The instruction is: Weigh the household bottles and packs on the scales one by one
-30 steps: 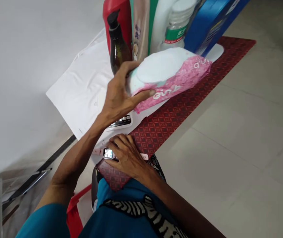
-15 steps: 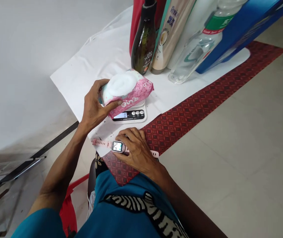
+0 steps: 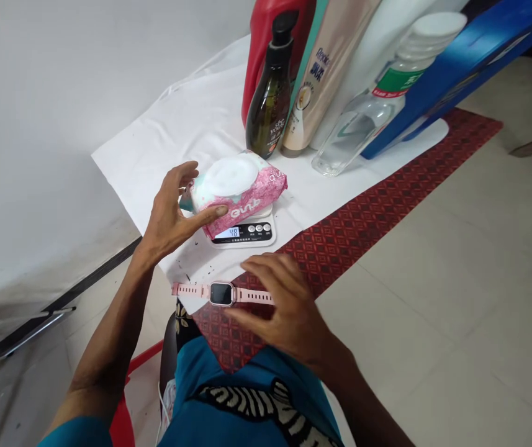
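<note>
A pink and white pack of wet wipes (image 3: 259, 194) with a white lid lies on a small white kitchen scale (image 3: 266, 238), whose display reads about 48. At the pack's left end is my left hand (image 3: 166, 211), fingers spread and lifted off the far side; its thumb lies against or just in front of the pink side. My right hand (image 3: 288, 310) hovers open over the right end of a pink-strapped smartwatch (image 3: 221, 294). The watch lies stretched out at the table's near corner, its screen dark. My right fingers cover part of the strap.
Behind the scale stand a dark pump bottle (image 3: 269, 105), a beige Rejoice bottle (image 3: 310, 93), a clear plastic bottle (image 3: 363, 118), a red container (image 3: 259, 56) and a blue container (image 3: 414, 99). A white cloth (image 3: 154, 136) covers much of the red patterned table (image 3: 349, 217). The wall is at left.
The wipes pack has come down onto the scale, and the reading went from 0 to 48. My left fingers have loosened from it. My right hand has lifted off the watch, whose screen went dark.
</note>
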`<state>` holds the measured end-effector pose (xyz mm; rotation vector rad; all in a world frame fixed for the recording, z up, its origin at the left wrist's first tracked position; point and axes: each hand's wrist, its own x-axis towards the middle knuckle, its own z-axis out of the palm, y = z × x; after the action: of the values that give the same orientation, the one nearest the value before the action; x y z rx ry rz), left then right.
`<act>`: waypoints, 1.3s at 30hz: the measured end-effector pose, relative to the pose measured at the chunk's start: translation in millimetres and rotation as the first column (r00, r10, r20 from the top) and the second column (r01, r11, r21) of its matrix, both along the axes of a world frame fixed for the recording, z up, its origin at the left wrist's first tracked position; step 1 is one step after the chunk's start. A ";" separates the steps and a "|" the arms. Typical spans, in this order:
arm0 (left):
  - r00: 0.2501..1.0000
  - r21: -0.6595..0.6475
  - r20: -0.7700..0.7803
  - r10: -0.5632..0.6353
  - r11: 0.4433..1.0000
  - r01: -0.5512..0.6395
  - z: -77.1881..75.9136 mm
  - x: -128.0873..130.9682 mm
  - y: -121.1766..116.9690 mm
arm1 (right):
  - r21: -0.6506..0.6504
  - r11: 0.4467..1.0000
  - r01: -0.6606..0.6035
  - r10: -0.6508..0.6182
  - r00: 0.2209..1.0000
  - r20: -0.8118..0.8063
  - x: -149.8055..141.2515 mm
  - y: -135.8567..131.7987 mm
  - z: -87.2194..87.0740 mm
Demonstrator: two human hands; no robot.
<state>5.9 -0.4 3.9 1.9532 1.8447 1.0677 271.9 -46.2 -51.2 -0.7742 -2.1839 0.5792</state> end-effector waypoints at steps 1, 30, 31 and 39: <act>1.000 -0.008 0.016 0.001 1.000 -0.001 0.7 -0.5 -0.8 | 0.024 0.998 0.054 -0.053 0.998 -0.043 9.9 7.1 2.6; 0.643 0.165 0.088 0.761 0.626 -0.762 -16.9 -181.5 142.7 | 0.314 0.837 0.449 -0.460 0.887 -0.042 49.9 92.5 -51.3; 0.629 0.179 0.080 0.773 0.610 -0.772 -20.6 -188.8 150.0 | 0.307 0.837 0.454 -0.466 0.884 -0.037 50.0 92.6 -51.2; 0.683 0.206 0.077 0.726 0.659 -0.723 -44.5 -222.6 170.7 | 0.261 0.843 0.471 -0.480 0.877 -0.032 48.9 92.8 -47.8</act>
<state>-216.7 170.3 -40.6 1.2676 2.7181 1.5198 320.8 46.6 -99.0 -1.1343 -1.9365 0.0201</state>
